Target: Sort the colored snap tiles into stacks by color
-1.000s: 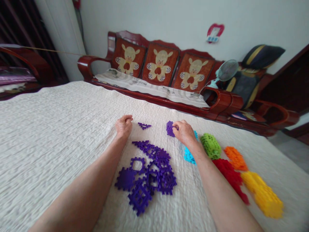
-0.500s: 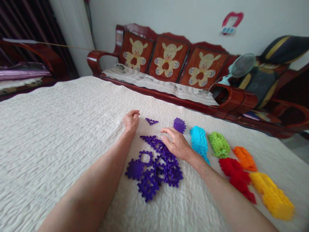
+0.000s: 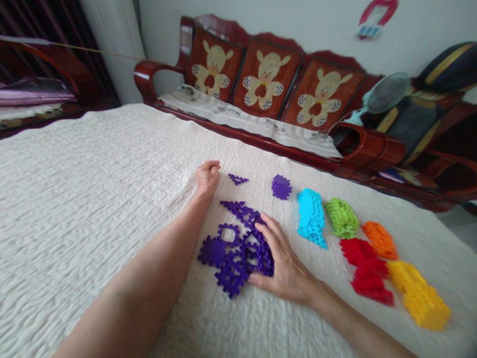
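My right hand (image 3: 285,258) curves around the right side of a loose pile of purple interlocking plastic tiles (image 3: 234,271), thumb and fingers spread apart and touching the pile's edge. Some tiles under its palm are hidden. The pile mixes solid squares, open square frames and triangles with toothed edges. Farther left, my left hand (image 3: 207,176) rests on the quilted cover with its fingers curled closed; whatever may be inside them is hidden. A single purple triangle tile (image 3: 238,179) lies just right of it. Beyond the pile stands a neat purple stack (image 3: 281,187).
To the right lie groups of tiles in light blue (image 3: 311,216), green (image 3: 342,219), orange (image 3: 379,239), red (image 3: 367,271) and yellow (image 3: 419,296). The white quilted cover (image 3: 112,164) spreads beneath everything. Behind it are a wooden sofa (image 3: 156,69) and a fan (image 3: 387,94).
My right hand has come down and toward me, from above the pile's far side to its right edge. The left hand stays closed in nearly the same place. The view has tilted slightly down.
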A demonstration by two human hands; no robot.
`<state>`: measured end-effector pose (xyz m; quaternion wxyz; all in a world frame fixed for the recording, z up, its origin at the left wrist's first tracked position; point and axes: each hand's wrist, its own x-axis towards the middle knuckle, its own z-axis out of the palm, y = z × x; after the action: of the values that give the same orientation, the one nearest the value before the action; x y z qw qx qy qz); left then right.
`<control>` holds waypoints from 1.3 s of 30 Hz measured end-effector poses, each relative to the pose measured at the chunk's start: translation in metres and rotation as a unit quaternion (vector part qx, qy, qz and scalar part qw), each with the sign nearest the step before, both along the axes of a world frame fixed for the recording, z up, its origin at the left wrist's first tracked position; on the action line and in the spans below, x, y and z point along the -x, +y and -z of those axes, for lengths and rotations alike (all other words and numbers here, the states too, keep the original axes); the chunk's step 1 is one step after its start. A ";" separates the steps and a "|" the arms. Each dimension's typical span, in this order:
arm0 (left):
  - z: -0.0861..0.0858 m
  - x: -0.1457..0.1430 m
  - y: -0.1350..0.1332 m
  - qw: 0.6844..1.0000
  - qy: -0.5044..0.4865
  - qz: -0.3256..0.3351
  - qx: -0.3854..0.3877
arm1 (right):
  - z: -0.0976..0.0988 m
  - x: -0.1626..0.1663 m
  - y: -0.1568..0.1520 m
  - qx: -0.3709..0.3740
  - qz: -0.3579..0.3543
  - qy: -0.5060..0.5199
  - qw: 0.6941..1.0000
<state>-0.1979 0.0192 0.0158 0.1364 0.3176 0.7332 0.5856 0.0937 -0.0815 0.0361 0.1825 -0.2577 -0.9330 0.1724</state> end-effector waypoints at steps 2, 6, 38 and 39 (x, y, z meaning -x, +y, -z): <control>0.000 0.000 0.000 1.000 0.003 -0.002 -0.003 | 0.000 0.010 0.003 0.004 0.008 0.019 1.000; 0.001 0.001 0.000 1.000 -0.006 -0.003 -0.009 | 0.000 0.038 0.015 0.010 -0.009 0.060 0.998; 0.007 0.004 0.004 0.999 -0.026 -0.012 -0.042 | -0.025 0.067 0.031 -0.106 -0.062 0.093 0.988; 0.006 0.003 0.004 0.999 -0.025 -0.013 -0.041 | -0.023 0.067 0.037 -0.103 -0.050 0.080 0.990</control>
<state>-0.2011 0.0229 0.0096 0.1341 0.2982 0.7092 0.6246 0.0264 -0.0445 0.0596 0.2733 -0.1763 -0.9398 0.1046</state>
